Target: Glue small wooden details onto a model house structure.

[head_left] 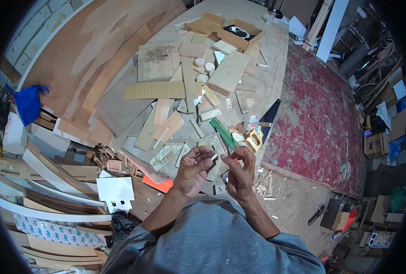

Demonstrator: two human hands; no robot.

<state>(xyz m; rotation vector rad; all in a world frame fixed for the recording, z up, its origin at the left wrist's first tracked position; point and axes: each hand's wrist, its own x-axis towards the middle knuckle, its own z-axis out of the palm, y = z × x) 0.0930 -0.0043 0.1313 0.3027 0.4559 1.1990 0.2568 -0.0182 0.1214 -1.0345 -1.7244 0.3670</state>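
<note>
My left hand grips a small pale, shiny piece between thumb and fingertips, above the workbench. My right hand is just right of it, fingers curled toward the piece; anything in its fingertips is too small to make out. Beyond them lie a green flat strip, a saw with a yellow handle, a clear round container and small white and pale wood offcuts.
The bench holds many loose boards and an open cardboard box. A worn red panel is at the right. Large plywood sheets lean at the left, above curved strips. Scraps litter the floor below the bench.
</note>
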